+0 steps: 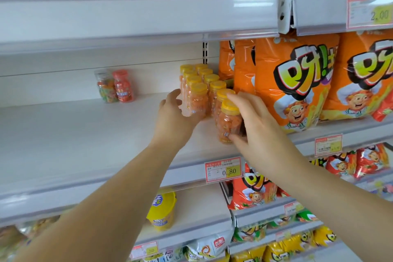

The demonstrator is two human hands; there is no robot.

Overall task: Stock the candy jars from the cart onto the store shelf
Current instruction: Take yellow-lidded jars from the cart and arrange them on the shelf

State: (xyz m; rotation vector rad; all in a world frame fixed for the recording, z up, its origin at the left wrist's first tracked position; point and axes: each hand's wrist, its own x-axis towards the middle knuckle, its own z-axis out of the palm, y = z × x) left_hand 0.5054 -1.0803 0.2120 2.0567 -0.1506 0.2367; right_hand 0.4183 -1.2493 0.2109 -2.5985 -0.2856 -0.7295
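Two rows of yellow-lidded jars of orange candy stand on the white middle shelf, against the orange snack bags. My right hand grips the front jar of the right row, thumb low on its front and fingers over its far side. My left hand curls round the front jar of the left row. Further left stand a red-lidded jar and a clear-lidded jar. The cart is out of view.
Large orange snack bags fill the shelf right of the jars. A price tag reading 0.80 hangs on the shelf edge. A yellow cup and more snack bags sit on lower shelves. The shelf above overhangs close.
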